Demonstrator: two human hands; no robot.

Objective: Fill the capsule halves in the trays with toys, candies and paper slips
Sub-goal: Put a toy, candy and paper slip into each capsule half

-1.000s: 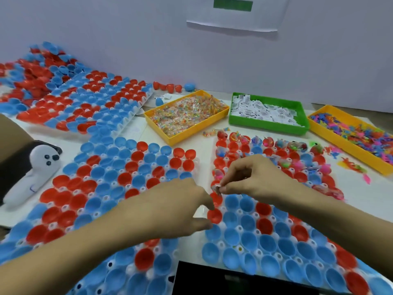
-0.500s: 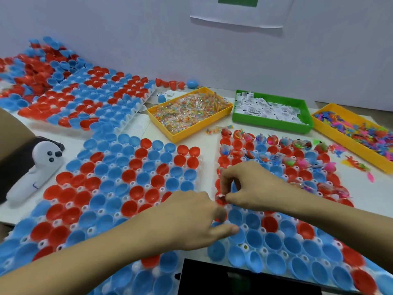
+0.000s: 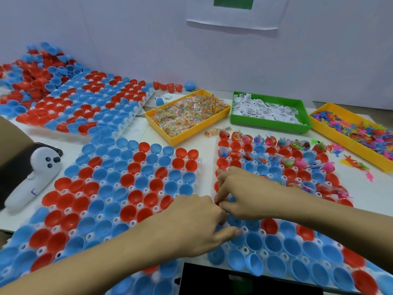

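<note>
Both hands meet over the left edge of the right tray (image 3: pixel 297 248), a white holder packed with red and blue capsule halves. The right hand (image 3: pixel 244 194) reaches in from the right with fingers curled downward, fingertips at a red half (image 3: pixel 217 200) on the tray's left edge; what they pinch, if anything, is too small to tell. The left hand (image 3: pixel 197 224) comes from the near left, fingers curled, thumb stretched toward the blue halves just near of the right hand; whether it holds something cannot be told.

The far rows of the right tray already carry toys and wrapped bits; its near rows show bare cups. The left tray (image 3: pixel 119 188) holds bare halves only.

Far of the trays sit a yellow candy bin (image 3: pixel 187 116), a green slip bin (image 3: pixel 270 111) and, at far right, a yellow toy bin (image 3: pixel 353 133). A third tray (image 3: pixel 89 107) and a loose pile of halves (image 3: pixel 32 75) lie far left. A white controller (image 3: pixel 34 177) rests at the left.
</note>
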